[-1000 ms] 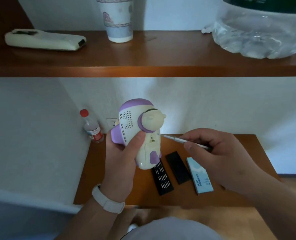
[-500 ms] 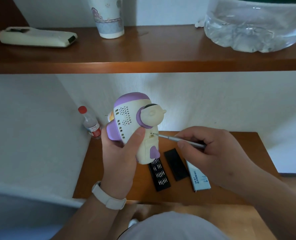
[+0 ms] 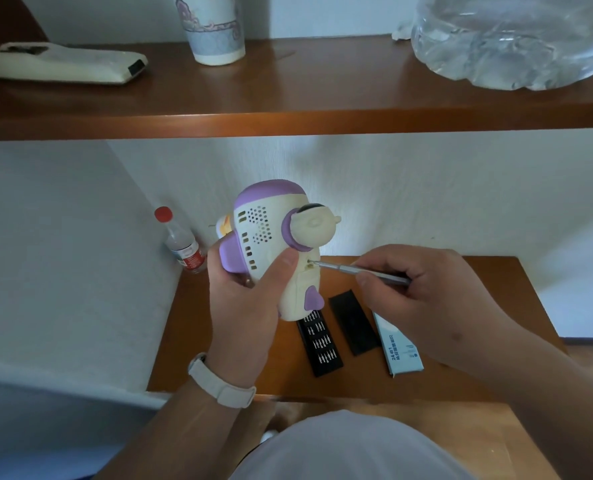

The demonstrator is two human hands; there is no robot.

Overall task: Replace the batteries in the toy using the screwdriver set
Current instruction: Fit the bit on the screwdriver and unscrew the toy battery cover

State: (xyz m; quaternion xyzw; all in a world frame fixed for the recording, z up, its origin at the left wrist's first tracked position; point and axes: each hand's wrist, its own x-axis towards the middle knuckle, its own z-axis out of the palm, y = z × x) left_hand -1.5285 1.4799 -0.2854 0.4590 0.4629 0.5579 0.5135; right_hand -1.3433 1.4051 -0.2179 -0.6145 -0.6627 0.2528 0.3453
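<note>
Cream-and-purple moulded plastic forms the toy (image 3: 277, 251), which is held off the table at the centre of the head view. The left hand (image 3: 243, 299) is wrapped around its body from 7 o'clock, thumb pressed just beside the recessed screw. The right hand (image 3: 416, 299) pinches a slim metal screwdriver (image 3: 357, 270) that enters from 3 o'clock, its tip seated in the screw recess.

On the wooden table (image 3: 219, 358) below, at 5 o'clock of the toy, lie the black bit tray (image 3: 321, 344), its black lid (image 3: 354, 322) and a pale blue box (image 3: 400, 348), side by side.

Handling: the shell appears rigid, light and smooth, so it may slip under driver pressure. Grip the broad vented body, not the protruding round knob or purple fins. The battery cover appears not yet released.
</note>
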